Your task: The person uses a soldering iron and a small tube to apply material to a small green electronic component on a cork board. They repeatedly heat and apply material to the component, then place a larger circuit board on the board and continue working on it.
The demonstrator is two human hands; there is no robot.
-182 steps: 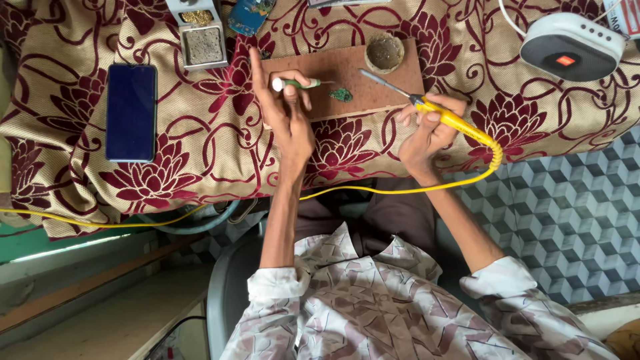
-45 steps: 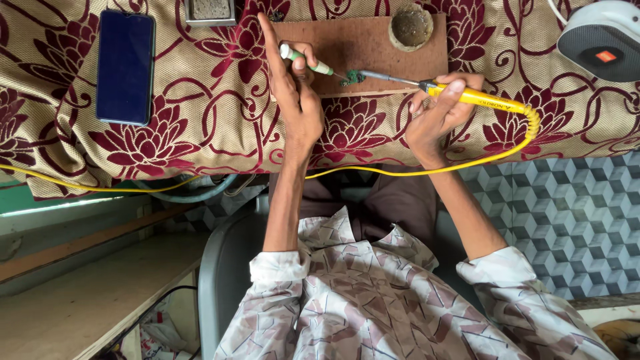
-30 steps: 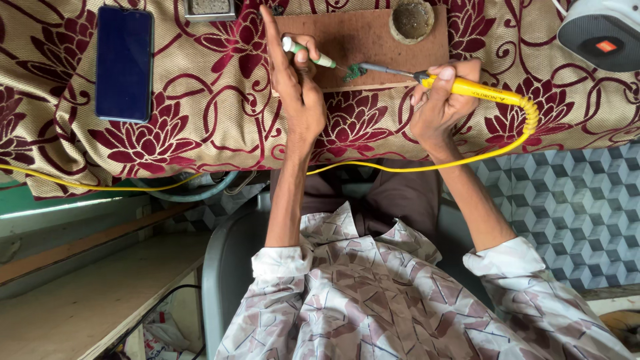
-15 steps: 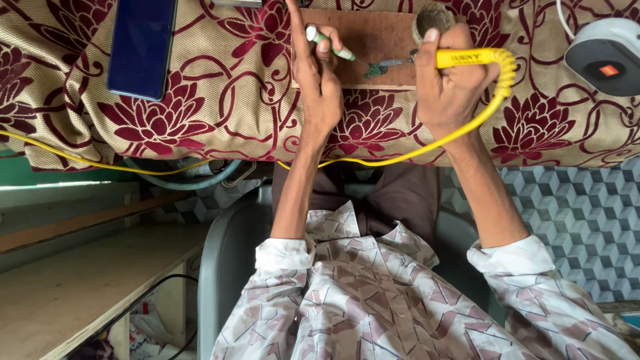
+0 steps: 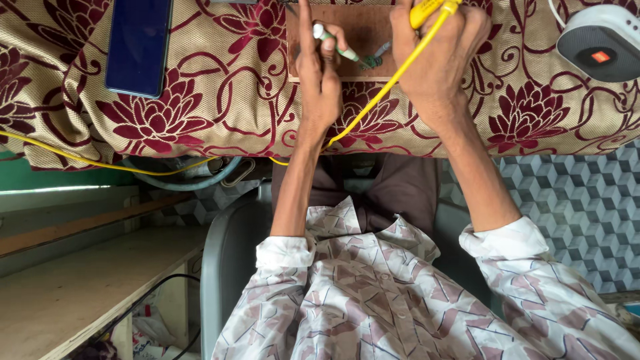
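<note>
Moved: since the earlier frames my view has tipped down, so both hands now work at the top edge, and the phone (image 5: 139,45) has slid to the upper left.
Left hand (image 5: 320,80): my grip is closed on a thin green-and-white probe (image 5: 335,46), pinched between thumb and fingers, index finger pointing straight up.
Right hand (image 5: 437,57): my grip is wrapped shut around the yellow soldering iron (image 5: 427,9).
Cable (image 5: 373,107): yellow, trailing down between my hands, then off left over the desk edge.
Board (image 5: 360,30): brown, under both grips, on the flowered cloth (image 5: 220,107).
Speaker (image 5: 600,43): grey, right of my right grip.
</note>
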